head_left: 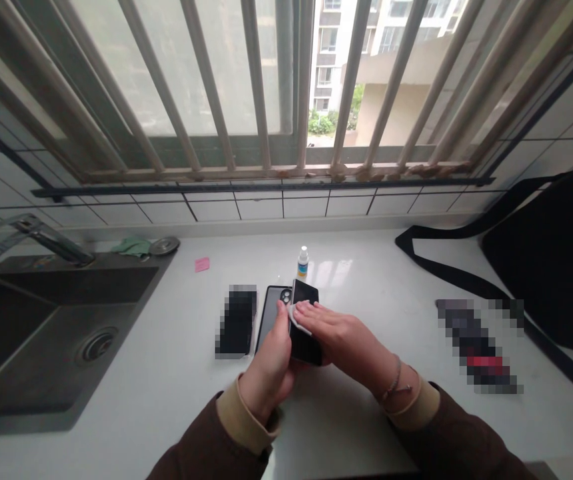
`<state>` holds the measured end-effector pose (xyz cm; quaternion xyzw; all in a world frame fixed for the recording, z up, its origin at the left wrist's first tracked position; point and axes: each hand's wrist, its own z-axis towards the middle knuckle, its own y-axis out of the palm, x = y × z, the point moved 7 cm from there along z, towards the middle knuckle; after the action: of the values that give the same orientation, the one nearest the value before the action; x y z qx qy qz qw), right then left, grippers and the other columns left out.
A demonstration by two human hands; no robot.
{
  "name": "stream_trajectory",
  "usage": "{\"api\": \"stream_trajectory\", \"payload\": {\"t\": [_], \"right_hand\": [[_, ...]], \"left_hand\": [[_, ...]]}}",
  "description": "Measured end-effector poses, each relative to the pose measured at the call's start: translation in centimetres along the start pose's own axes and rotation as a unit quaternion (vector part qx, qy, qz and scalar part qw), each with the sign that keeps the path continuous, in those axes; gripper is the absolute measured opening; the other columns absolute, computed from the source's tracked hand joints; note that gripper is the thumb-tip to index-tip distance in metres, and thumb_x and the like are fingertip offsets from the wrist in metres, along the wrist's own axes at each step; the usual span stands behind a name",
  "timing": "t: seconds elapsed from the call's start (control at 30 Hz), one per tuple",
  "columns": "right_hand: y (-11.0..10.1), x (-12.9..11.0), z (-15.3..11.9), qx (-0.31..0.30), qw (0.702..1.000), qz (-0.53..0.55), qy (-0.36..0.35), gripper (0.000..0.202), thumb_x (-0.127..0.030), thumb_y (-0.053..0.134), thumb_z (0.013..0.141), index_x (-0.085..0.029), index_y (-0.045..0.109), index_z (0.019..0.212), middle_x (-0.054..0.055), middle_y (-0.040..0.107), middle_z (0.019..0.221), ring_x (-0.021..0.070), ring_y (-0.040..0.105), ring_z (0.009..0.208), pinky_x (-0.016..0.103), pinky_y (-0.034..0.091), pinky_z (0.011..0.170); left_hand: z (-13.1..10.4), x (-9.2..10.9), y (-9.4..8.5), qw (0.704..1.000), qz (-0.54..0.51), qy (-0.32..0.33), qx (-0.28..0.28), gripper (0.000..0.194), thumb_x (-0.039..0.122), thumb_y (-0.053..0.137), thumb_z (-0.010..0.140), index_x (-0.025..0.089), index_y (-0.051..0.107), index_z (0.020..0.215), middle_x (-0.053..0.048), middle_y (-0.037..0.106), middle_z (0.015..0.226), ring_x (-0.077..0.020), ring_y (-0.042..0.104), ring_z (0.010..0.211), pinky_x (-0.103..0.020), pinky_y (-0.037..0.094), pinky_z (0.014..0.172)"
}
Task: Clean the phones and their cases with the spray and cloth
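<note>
A dark phone (306, 349) is held up in my left hand (273, 357), whose thumb lies along its left edge. My right hand (335, 329) lies over the phone's face, fingers together, pressing a small white cloth (292, 316) against it. Just behind and to the left, a black phone case (268, 311) with a camera cutout lies on the white counter (366, 273). Beyond the phone stands a small white bottle (302, 263) with a blue and yellow label. Left of the case is a blurred dark rectangular object (237, 322).
At the left is a sink (61, 353) with a faucet (59, 243), a green cloth (132, 247) and a metal strainer (164, 245). A pink note (202, 265) lies nearby. A blurred dark item (476, 343) and a black bag (551, 253) with straps are at the right.
</note>
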<state>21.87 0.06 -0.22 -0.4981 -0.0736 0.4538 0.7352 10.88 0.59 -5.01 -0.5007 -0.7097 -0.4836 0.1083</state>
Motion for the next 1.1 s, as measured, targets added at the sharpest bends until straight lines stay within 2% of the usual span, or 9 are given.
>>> {"api": "stream_trajectory", "payload": {"t": [0.1, 0.23, 0.33, 0.43, 0.53, 0.63, 0.87, 1.0, 1.1], "right_hand": [[0.2, -1.5, -0.1, -0.010, 0.997, 0.050, -0.056, 0.051, 0.000, 0.052, 0.103, -0.017, 0.064, 0.150, 0.011, 0.068, 0.152, 0.0178, 0.063, 0.144, 0.038, 0.046, 0.129], [0.2, -2.1, -0.2, -0.016, 0.995, 0.064, -0.073, 0.052, -0.001, 0.053, 0.104, -0.021, 0.064, 0.151, 0.008, 0.067, 0.154, 0.0175, 0.062, 0.145, 0.042, 0.043, 0.131], [0.3, -1.0, -0.2, -0.017, 0.999, 0.030, -0.031, 0.057, 0.001, 0.055, 0.101, -0.020, 0.062, 0.153, 0.010, 0.066, 0.155, 0.0208, 0.062, 0.146, 0.046, 0.044, 0.130], [0.0, 0.8, -0.2, -0.004, 0.999, -0.015, 0.036, 0.059, 0.004, 0.054, 0.099, -0.015, 0.060, 0.154, 0.015, 0.063, 0.157, 0.0250, 0.060, 0.147, 0.051, 0.047, 0.127], [-0.2, 2.6, -0.5, 0.010, 0.993, -0.053, 0.102, 0.060, 0.006, 0.051, 0.099, -0.014, 0.059, 0.155, 0.018, 0.062, 0.157, 0.0276, 0.061, 0.147, 0.054, 0.050, 0.125], [-0.2, 3.5, -0.7, 0.016, 0.988, -0.071, 0.137, 0.060, 0.007, 0.051, 0.099, -0.012, 0.059, 0.155, 0.019, 0.062, 0.157, 0.0289, 0.061, 0.146, 0.053, 0.052, 0.124], [0.2, 0.3, -0.3, -0.023, 0.999, 0.046, 0.016, 0.069, 0.006, 0.061, 0.094, -0.022, 0.058, 0.157, 0.011, 0.063, 0.158, 0.0214, 0.058, 0.149, 0.045, 0.045, 0.129], [-0.2, -2.2, -0.2, -0.036, 0.990, 0.126, -0.047, 0.054, 0.001, 0.055, 0.103, -0.025, 0.065, 0.149, 0.006, 0.067, 0.155, 0.0157, 0.059, 0.147, 0.044, 0.038, 0.133], [-0.1, -3.2, -0.2, -0.043, 0.988, 0.129, -0.072, 0.054, 0.001, 0.051, 0.104, -0.027, 0.066, 0.147, 0.004, 0.068, 0.153, 0.0133, 0.059, 0.147, 0.045, 0.031, 0.135]], "left_hand": [[0.0, 1.0, -0.6, 0.999, -0.033, 0.013, 0.015, 0.068, 0.069, 0.037, 0.110, 0.018, 0.063, 0.147, -0.020, 0.077, 0.123, -0.0306, 0.077, 0.110, -0.042, 0.065, 0.088], [-0.2, 1.9, -0.9, 0.999, -0.042, 0.021, 0.019, 0.067, 0.070, 0.040, 0.109, 0.022, 0.058, 0.153, -0.019, 0.077, 0.126, -0.0307, 0.078, 0.111, -0.043, 0.065, 0.089], [-0.4, 1.8, -0.6, 0.999, -0.025, 0.015, -0.023, 0.070, 0.070, 0.043, 0.108, 0.022, 0.055, 0.157, -0.018, 0.078, 0.118, -0.0288, 0.081, 0.089, -0.042, 0.067, 0.077], [-1.0, 0.9, 0.2, 0.994, 0.026, -0.029, -0.103, 0.076, 0.074, 0.043, 0.105, 0.023, 0.049, 0.161, -0.017, 0.080, 0.102, -0.0270, 0.078, 0.067, -0.039, 0.064, 0.062], [-1.8, 0.1, 0.8, 0.982, 0.072, -0.077, -0.157, 0.081, 0.079, 0.039, 0.104, 0.023, 0.047, 0.161, -0.016, 0.079, 0.096, -0.0280, 0.079, 0.068, -0.036, 0.064, 0.060], [-2.3, -0.2, 1.2, 0.976, 0.091, -0.095, -0.175, 0.081, 0.079, 0.035, 0.104, 0.021, 0.048, 0.160, -0.017, 0.078, 0.096, -0.0280, 0.080, 0.070, -0.036, 0.064, 0.061], [-1.1, 0.9, 0.4, 0.993, 0.039, -0.042, -0.106, 0.079, 0.075, 0.038, 0.106, 0.017, 0.055, 0.157, -0.019, 0.080, 0.101, -0.0268, 0.077, 0.066, -0.037, 0.063, 0.060], [-0.5, 2.2, -0.2, 0.998, -0.050, 0.021, -0.028, 0.069, 0.067, 0.040, 0.110, 0.018, 0.058, 0.155, -0.019, 0.079, 0.120, -0.0287, 0.081, 0.094, -0.043, 0.066, 0.085], [-0.4, 2.8, -0.2, 0.995, -0.095, 0.034, -0.006, 0.068, 0.064, 0.036, 0.112, 0.015, 0.064, 0.149, -0.020, 0.079, 0.121, -0.0314, 0.079, 0.109, -0.047, 0.063, 0.100]]}}
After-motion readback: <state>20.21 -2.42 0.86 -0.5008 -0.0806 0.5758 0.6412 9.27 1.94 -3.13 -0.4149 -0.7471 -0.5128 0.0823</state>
